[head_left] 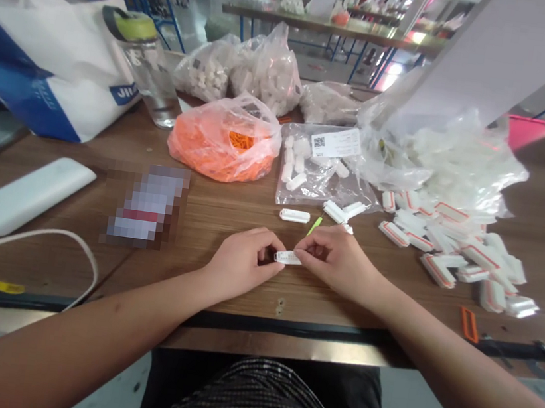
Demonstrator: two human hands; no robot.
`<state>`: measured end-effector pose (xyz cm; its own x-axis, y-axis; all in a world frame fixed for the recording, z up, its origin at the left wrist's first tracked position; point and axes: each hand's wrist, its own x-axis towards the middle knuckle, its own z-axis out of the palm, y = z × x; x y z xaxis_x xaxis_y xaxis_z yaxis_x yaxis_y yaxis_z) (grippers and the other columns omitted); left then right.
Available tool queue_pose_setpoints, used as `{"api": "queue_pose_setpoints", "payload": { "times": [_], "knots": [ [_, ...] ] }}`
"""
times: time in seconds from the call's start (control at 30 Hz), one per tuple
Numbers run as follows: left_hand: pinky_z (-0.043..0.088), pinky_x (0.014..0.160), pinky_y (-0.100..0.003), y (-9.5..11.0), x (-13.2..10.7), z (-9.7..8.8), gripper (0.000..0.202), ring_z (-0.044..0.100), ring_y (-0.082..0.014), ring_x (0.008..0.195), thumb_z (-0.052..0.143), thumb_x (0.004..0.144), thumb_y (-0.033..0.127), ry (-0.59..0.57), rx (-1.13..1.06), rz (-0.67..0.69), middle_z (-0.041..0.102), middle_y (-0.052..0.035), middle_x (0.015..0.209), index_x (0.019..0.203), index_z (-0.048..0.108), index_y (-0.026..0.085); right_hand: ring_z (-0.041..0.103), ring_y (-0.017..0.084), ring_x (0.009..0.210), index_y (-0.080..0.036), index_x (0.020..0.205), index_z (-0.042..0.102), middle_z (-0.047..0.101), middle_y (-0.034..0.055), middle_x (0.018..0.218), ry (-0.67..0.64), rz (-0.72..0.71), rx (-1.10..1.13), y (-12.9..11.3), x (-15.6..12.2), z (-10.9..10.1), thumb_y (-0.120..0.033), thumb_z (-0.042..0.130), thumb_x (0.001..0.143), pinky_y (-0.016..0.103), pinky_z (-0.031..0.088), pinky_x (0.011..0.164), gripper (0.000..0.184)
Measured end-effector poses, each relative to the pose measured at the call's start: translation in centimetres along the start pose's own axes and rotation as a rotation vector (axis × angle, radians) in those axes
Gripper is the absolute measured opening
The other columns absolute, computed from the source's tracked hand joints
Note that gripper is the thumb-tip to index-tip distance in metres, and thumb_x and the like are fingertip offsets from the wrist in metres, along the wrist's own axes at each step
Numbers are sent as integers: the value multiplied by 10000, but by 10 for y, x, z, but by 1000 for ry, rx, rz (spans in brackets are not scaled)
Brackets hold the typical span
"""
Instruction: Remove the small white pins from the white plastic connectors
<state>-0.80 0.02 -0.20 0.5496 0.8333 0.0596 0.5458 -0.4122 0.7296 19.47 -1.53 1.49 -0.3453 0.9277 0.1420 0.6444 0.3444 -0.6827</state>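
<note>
Plastic part [288,257], small and white, is pinched between both hands near the front edge of the wooden table [201,288]. The left hand [239,263] is closed, and its fingers curl around one end of the part. The right hand [339,263] is also closed and grips the other end with its fingertips [306,252], so the two hands are almost touching. Just in front of the right hand lies a thin green piece [314,225], and near it a second white part [294,215] lies alone on the wood. Further to the right there is a loose pile of white parts with orange stripes [447,254]. Behind the hands is a clear bag with a QR-code label [308,165] and white parts inside it, and next to this bag is an orange plastic bag [225,141]. More clear bags full of white pieces [264,72] stand at the far side of the table, beside a water bottle [149,74]. On the left lie a white power bank [27,195], a white cable [55,233] and one blurred object [146,204] that cannot be recognised.
</note>
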Motion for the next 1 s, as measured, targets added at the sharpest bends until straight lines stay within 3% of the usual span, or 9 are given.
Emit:
{"api": "queue_pose_setpoints", "payload": {
  "times": [0.13, 0.37, 0.5, 0.63, 0.77, 0.87, 1.0],
  "knots": [
    [383, 612, -259, 0, 0, 0, 104, 494, -116, 614, 668, 778, 211, -1, 4, -6, 531, 41, 698, 881, 671, 219, 528, 110, 588, -179, 703, 681, 608, -14, 608, 15, -42, -74, 1, -3, -1, -180, 594, 823, 295, 408, 661, 148],
    [383, 613, -256, 1, 0, 1, 97, 490, -116, 618, 672, 777, 206, 3, -3, -1, 535, 40, 695, 874, 671, 215, 519, 169, 659, -178, 714, 698, 602, 31, 637, 38, -371, -542, -8, -10, -1, -188, 478, 893, 374, 363, 753, 284],
    [377, 602, -252, 0, 0, 1, 87, 485, -113, 607, 672, 784, 224, 8, -16, 4, 522, 42, 681, 870, 673, 212, 523, 186, 668, -166, 715, 703, 621, 53, 646, 34, -411, -665, -14, -14, 2, -187, 437, 912, 386, 365, 757, 332],
    [385, 613, -254, 0, 1, 0, 109, 491, -112, 613, 665, 778, 209, -4, -8, -10, 536, 38, 697, 886, 680, 219, 567, 167, 658, -187, 801, 724, 649, 28, 655, 64, -317, -507, -11, -20, -13, -212, 459, 918, 373, 391, 756, 290],
    [388, 621, -261, -1, 2, 0, 110, 505, -116, 627, 667, 767, 206, -8, 16, -25, 559, 34, 721, 875, 677, 225, 606, 164, 664, -212, 760, 717, 680, 20, 678, 181, -52, -420, 8, -35, -46, -265, 517, 886, 341, 428, 689, 242],
    [387, 617, -262, -1, 2, 0, 105, 507, -116, 624, 663, 772, 209, -8, 18, -19, 562, 34, 724, 875, 674, 224, 613, 157, 607, -234, 655, 706, 685, -1, 643, 48, 200, -407, 26, -50, -64, -306, 600, 801, 308, 443, 598, 194],
    [387, 615, -261, -1, 3, 0, 98, 506, -117, 625, 665, 779, 214, -7, 26, 0, 552, 34, 716, 876, 671, 220, 646, 166, 619, -250, 656, 731, 721, -3, 677, -22, 363, -373, 42, -67, -68, -335, 621, 771, 297, 471, 575, 181]
  ]
}}
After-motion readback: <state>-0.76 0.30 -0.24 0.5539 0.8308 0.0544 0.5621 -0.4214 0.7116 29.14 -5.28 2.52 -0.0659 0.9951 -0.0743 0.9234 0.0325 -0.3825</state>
